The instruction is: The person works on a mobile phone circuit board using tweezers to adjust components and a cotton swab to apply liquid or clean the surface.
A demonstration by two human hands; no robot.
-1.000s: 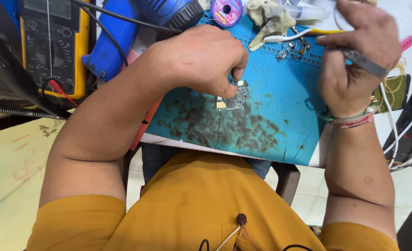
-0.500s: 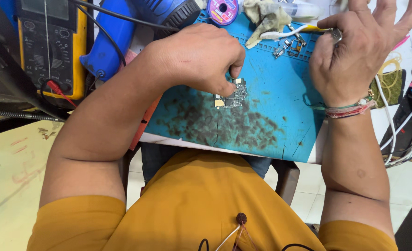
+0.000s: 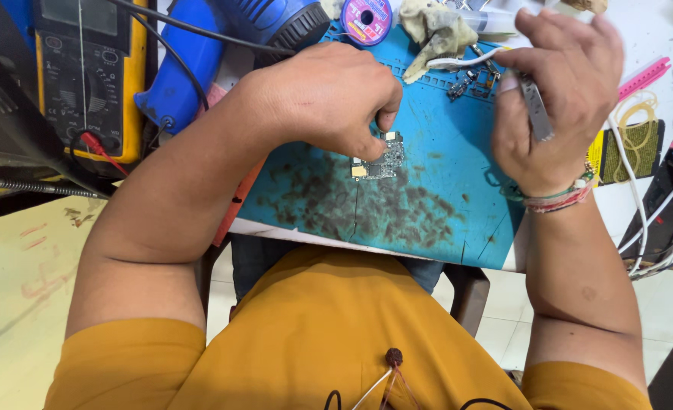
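Note:
A small circuit board lies on the blue work mat. My left hand pinches its upper left corner between thumb and fingers, holding it flat. My right hand is raised over the mat's right edge, fingers curled around metal tweezers whose tips point up and away. Several tiny loose parts lie on the mat near the top.
A yellow multimeter with a red lead sits at the left, beside a blue hot-air tool. A solder-wick spool and a dirty rag lie at the top. Cables and a pink tool crowd the right side.
My right hand has swung up and back with the tweezers, first toward the top of the mat, now slightly lower at its right edge. My left hand stays on the board.

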